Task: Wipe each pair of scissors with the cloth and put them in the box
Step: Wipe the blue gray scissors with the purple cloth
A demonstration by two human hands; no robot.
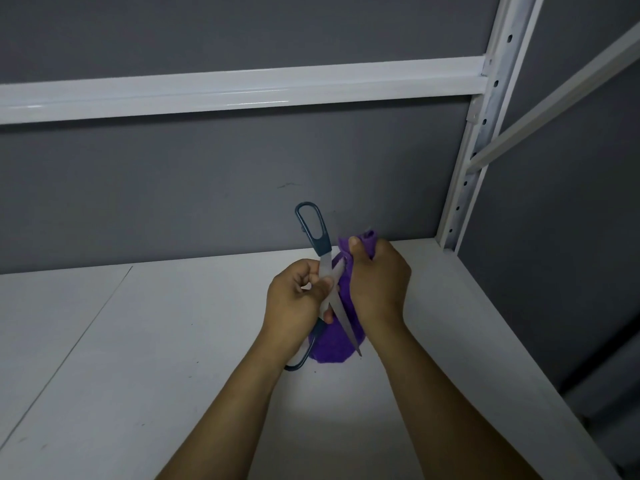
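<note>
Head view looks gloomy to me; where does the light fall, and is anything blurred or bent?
Head view: dim overall; a brighter patch low on the shelf; glare streaks along the white beam; scissors and cloth fairly sharp; upright post slants, probably lens distortion.

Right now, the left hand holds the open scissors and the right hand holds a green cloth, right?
No. The head view shows the soft cloth in the right hand is purple, not green. The left hand does hold the open, dark-blue-handled metal scissors.

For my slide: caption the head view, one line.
Left hand holds opened scissors; right hand grips a purple cloth against one blade, above a white shelf.
</note>
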